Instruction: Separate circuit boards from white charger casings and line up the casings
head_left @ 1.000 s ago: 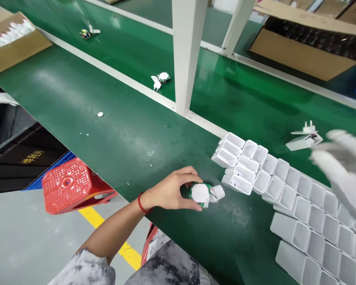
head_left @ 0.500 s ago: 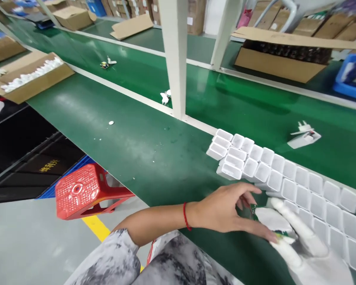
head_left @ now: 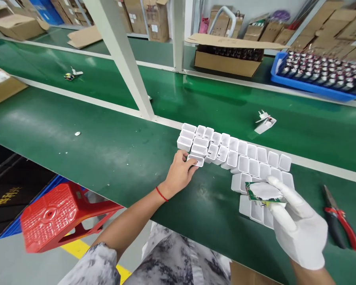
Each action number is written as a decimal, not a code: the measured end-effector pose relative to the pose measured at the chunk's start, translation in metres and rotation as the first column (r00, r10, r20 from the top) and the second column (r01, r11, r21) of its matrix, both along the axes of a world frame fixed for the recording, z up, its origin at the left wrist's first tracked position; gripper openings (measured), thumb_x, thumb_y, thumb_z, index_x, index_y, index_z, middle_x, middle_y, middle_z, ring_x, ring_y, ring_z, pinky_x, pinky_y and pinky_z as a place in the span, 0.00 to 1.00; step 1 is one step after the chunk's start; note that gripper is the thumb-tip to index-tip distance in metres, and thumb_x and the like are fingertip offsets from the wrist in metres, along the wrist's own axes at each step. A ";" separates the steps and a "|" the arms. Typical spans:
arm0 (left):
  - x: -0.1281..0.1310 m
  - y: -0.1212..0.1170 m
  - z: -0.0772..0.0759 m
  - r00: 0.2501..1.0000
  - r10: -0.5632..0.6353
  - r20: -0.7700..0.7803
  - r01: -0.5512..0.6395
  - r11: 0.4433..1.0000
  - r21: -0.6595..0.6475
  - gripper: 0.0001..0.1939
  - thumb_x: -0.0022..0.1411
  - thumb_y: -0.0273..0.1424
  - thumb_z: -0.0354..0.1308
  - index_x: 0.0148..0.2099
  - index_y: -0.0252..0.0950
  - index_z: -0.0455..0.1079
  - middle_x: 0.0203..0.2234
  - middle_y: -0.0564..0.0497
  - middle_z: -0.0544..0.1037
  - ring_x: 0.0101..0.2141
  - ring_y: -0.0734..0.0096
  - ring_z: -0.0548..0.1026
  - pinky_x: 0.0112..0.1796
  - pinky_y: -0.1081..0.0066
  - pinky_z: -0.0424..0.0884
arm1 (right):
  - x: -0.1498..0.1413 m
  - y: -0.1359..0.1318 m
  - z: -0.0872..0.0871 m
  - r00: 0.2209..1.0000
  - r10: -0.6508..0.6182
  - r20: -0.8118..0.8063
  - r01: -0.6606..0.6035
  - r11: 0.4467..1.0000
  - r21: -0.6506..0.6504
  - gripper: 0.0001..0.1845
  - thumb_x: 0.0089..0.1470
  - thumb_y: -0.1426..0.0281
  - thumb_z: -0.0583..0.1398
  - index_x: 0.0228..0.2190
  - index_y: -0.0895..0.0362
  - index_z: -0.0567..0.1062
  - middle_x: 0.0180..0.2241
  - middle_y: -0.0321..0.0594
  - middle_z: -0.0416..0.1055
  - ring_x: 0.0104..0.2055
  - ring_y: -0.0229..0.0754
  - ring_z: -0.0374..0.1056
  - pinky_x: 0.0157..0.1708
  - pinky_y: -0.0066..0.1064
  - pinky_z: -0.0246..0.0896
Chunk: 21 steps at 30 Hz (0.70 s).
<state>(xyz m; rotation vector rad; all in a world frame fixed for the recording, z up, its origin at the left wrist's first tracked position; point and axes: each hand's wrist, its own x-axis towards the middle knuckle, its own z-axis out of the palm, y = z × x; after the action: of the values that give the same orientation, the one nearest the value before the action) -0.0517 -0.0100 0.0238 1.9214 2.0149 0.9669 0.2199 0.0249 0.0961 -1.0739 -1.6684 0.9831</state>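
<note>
My bare left hand (head_left: 179, 174), with a red cord at the wrist, pinches a small white plastic case (head_left: 195, 160) at the near left end of the rows. My right hand (head_left: 299, 221) wears a white glove. Between its thumb and fingers it grips a green circuit board (head_left: 250, 194) with a white oval piece on top. Several more open-topped white cases (head_left: 245, 164) stand side by side on the green bench, some of them under and behind the gloved hand.
Red-handled pliers (head_left: 339, 221) lie right of my gloved hand. Across the green belt sit a white plug part (head_left: 265, 122), an open carton (head_left: 228, 61) and a blue tray (head_left: 317, 85) of small parts. A post (head_left: 121, 59) rises from the bench. A red stool (head_left: 50, 215) stands at left.
My left hand has left the circuit board and moved left onto a white case. The gloved hand still holds the board. The view has swung right, bringing the pliers into sight.
</note>
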 end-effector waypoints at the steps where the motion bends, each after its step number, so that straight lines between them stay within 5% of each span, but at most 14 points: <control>1: -0.001 -0.003 0.002 1.000 -0.004 0.004 0.004 1.000 0.003 0.02 0.66 0.28 0.58 0.40 0.36 0.72 0.46 0.43 0.66 0.42 0.63 0.71 0.44 0.60 0.75 | -0.001 0.001 0.001 0.999 0.032 -0.023 -0.032 0.999 -0.010 0.22 0.52 0.62 0.69 0.50 0.45 0.80 0.37 0.38 0.81 0.36 0.47 0.78 0.32 0.35 0.77; 4: -0.001 -0.015 0.013 0.995 -0.088 0.050 0.085 0.995 0.050 0.04 0.69 0.29 0.54 0.41 0.36 0.69 0.53 0.41 0.67 0.50 0.60 0.73 0.48 0.61 0.75 | -0.008 0.005 0.003 0.986 0.117 -0.118 -0.119 0.993 -0.008 0.30 0.48 0.66 0.71 0.53 0.39 0.76 0.43 0.36 0.80 0.44 0.47 0.78 0.39 0.36 0.77; 7: 0.005 -0.025 0.027 0.957 -0.248 0.153 0.208 0.949 0.238 0.02 0.71 0.29 0.52 0.43 0.37 0.66 0.51 0.41 0.73 0.54 0.62 0.75 0.49 0.64 0.76 | -0.018 0.008 0.004 0.976 0.164 -0.143 -0.166 0.986 0.001 0.30 0.45 0.67 0.73 0.51 0.41 0.76 0.46 0.36 0.79 0.47 0.47 0.77 0.44 0.37 0.77; 11: 0.018 -0.024 0.041 0.960 -0.175 0.218 0.072 0.908 0.414 0.17 0.66 0.34 0.61 0.54 0.38 0.63 0.40 0.47 0.77 0.41 0.66 0.79 0.41 0.67 0.77 | -0.033 0.006 0.007 0.964 0.209 -0.168 -0.217 0.975 -0.035 0.25 0.48 0.63 0.72 0.49 0.43 0.79 0.46 0.40 0.80 0.48 0.51 0.77 0.45 0.40 0.77; 14: 0.026 -0.018 0.042 0.961 -0.116 0.253 0.002 0.911 0.412 0.21 0.62 0.34 0.62 0.56 0.37 0.64 0.36 0.49 0.75 0.36 0.67 0.75 0.36 0.67 0.75 | -0.042 0.001 0.011 0.962 0.202 -0.186 -0.213 0.976 -0.041 0.22 0.52 0.58 0.69 0.50 0.42 0.80 0.46 0.40 0.80 0.47 0.54 0.78 0.43 0.43 0.78; 21: 0.036 -0.012 0.029 0.895 -0.263 0.360 0.153 0.940 0.306 0.21 0.60 0.35 0.63 0.55 0.37 0.69 0.39 0.46 0.71 0.39 0.65 0.74 0.40 0.63 0.77 | -0.043 -0.001 0.013 0.934 0.287 -0.213 -0.307 0.949 -0.067 0.28 0.50 0.67 0.70 0.53 0.43 0.77 0.48 0.42 0.79 0.48 0.51 0.77 0.45 0.42 0.77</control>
<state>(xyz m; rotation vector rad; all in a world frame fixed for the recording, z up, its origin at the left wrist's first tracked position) -0.0159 -0.0218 0.0526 1.8278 1.4761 1.4934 0.1765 0.0236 0.1094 -0.7655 -1.6567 1.3373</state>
